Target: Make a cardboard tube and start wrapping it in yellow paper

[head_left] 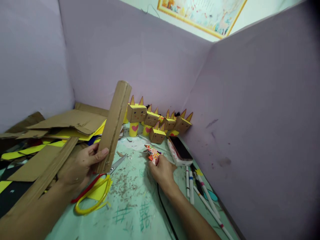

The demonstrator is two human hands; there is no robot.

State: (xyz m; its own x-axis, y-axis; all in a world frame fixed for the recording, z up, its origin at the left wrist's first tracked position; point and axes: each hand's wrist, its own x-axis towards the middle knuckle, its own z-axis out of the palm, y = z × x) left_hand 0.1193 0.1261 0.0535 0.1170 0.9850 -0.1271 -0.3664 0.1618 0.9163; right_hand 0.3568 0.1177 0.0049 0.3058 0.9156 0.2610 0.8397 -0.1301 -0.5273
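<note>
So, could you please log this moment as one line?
left hand: holds cardboard strip upright | right hand: on patterned paper piece | scissors: on table

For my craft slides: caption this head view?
Left hand holds cardboard strip upright; right hand touches patterned paper.

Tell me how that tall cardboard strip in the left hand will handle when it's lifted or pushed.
The cardboard strip looks stiff: it stands nearly upright without sagging while the left hand grips only its lower end. It is probably light, since thumb and fingers alone hold it. Let go, it would likely tip, being tall and narrow, toward the scissors beside it.
</note>
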